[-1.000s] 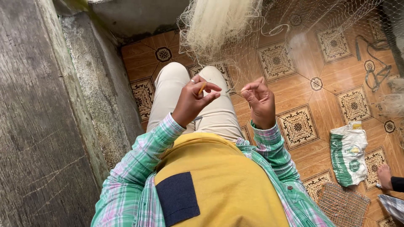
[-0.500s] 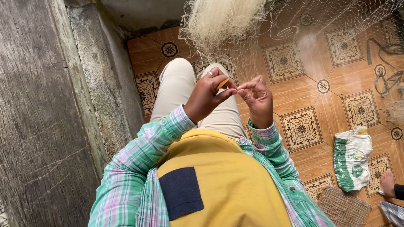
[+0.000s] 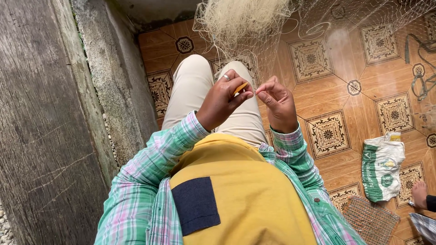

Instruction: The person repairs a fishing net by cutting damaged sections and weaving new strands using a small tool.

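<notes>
Left hand (image 3: 222, 102) pinches an orange needle (image 3: 240, 87); right hand (image 3: 278, 105) pinches thin twine of the net (image 3: 245, 27). Best keep the twine taut, fingertips close together.

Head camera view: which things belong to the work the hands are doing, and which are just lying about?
In use: left hand pinching a small orange tool; right hand pinching fine thread; pale fishing net hanging over the knees.

Lying about: green-and-white sack; woven mat; dark cord on the tiled floor.

Soft even daylight, sharp focus, edges slightly warped.
</notes>
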